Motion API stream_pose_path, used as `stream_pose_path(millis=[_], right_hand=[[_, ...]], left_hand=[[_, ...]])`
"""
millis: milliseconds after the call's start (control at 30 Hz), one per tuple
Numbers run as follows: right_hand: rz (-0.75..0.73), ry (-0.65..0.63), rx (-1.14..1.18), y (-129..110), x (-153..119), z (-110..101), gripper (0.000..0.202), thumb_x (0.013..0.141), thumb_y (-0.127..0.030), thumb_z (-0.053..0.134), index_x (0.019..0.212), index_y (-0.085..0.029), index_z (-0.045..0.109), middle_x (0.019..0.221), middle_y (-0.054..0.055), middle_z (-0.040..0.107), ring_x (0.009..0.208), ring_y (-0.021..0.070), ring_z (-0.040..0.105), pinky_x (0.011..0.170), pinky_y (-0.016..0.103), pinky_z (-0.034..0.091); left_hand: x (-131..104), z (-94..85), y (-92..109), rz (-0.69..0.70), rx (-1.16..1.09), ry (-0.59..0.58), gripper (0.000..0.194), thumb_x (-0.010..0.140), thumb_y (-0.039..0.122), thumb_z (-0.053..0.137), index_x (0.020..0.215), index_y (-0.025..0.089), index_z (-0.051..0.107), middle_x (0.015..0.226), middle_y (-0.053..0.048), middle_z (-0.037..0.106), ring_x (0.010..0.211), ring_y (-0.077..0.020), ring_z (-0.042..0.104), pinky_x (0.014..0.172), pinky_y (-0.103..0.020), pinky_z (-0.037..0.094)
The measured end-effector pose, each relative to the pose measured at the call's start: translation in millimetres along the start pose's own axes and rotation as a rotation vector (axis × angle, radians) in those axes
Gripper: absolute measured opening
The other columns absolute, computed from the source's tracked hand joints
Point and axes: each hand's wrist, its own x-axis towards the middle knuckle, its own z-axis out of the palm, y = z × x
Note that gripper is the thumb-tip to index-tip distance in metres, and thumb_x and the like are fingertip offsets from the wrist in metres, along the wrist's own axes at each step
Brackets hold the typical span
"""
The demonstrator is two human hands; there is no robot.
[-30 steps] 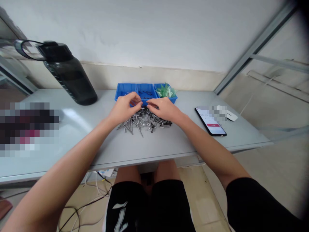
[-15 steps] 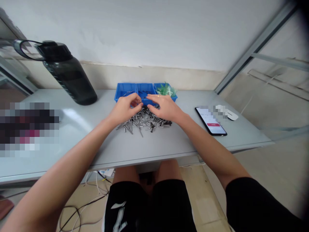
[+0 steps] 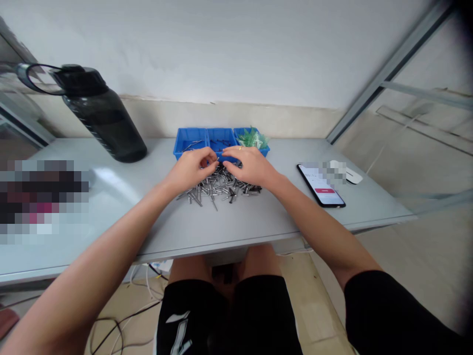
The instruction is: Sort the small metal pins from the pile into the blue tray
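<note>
Both hands hover over a pile of metal fasteners (image 3: 210, 190), some silver and some dark, on the grey table. My left hand (image 3: 194, 166) is pinched, with something tiny and unclear at its fingertips. Close beside it, my right hand (image 3: 251, 165) has its thumb and fingers apart and holds nothing visible. Behind them stands a blue three-compartment tray (image 3: 190, 133). Silver pieces lie in its left compartment, dark screws in the middle one, and green and clear plastic pieces (image 3: 252, 138) fill the right one.
A large dark bottle (image 3: 107, 118) stands at the back left. At the right lie a phone (image 3: 321, 186) and a white mouse (image 3: 353, 175). A blurred-out dark object (image 3: 44, 190) is at the far left. Cables (image 3: 121, 320) run across the floor.
The view has shifted slightly. The fingers of both hands have moved a little, and a small light piece now shows at my left fingertips.
</note>
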Motion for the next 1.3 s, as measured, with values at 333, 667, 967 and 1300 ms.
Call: stream_pose_path(millis=[333,667,967,1300], right_hand=[[-0.055,0.004,0.016,1,0,11,0.034,0.094,-0.027,0.046,0.121,-0.015,0.062,0.119,0.010,0.068,0.111,0.0221,0.061,0.096,0.036,0.044],[-0.092,-0.100,-0.027,4,2,9,0.028,0.099,-0.027,0.040,0.102,-0.017,0.066,0.100,0.007,0.070,0.092,0.0191,0.062,0.082,0.030,0.040],[-0.057,-0.079,-0.147,7,0,5,0.030,0.100,-0.029,0.037,0.101,-0.017,0.065,0.095,0.007,0.069,0.088,0.0192,0.060,0.076,0.029,0.035],[-0.030,-0.166,-0.211,7,2,4,0.028,0.100,-0.028,0.039,0.100,-0.018,0.065,0.094,0.006,0.069,0.085,0.0177,0.059,0.073,0.028,0.033]], left_hand=[[0,-1.7,-1,0.039,0.032,-0.038,0.016,0.086,0.030,0.055,0.087,0.018,0.065,0.081,-0.002,0.068,0.072,-0.0157,0.060,0.069,-0.028,0.045],[1,1.4,-4,0.043,0.032,-0.049,0.021,0.088,0.037,0.058,0.088,0.019,0.068,0.081,-0.002,0.070,0.074,-0.0162,0.062,0.071,-0.028,0.046],[1,-0.1,-6,0.008,0.081,-0.084,0.019,0.089,0.032,0.057,0.091,0.018,0.070,0.084,-0.003,0.070,0.076,-0.0165,0.062,0.072,-0.028,0.045],[0,-1.1,-8,0.068,0.240,-0.104,0.018,0.091,0.029,0.053,0.093,0.018,0.067,0.087,-0.004,0.069,0.083,-0.0193,0.062,0.073,-0.029,0.045]])
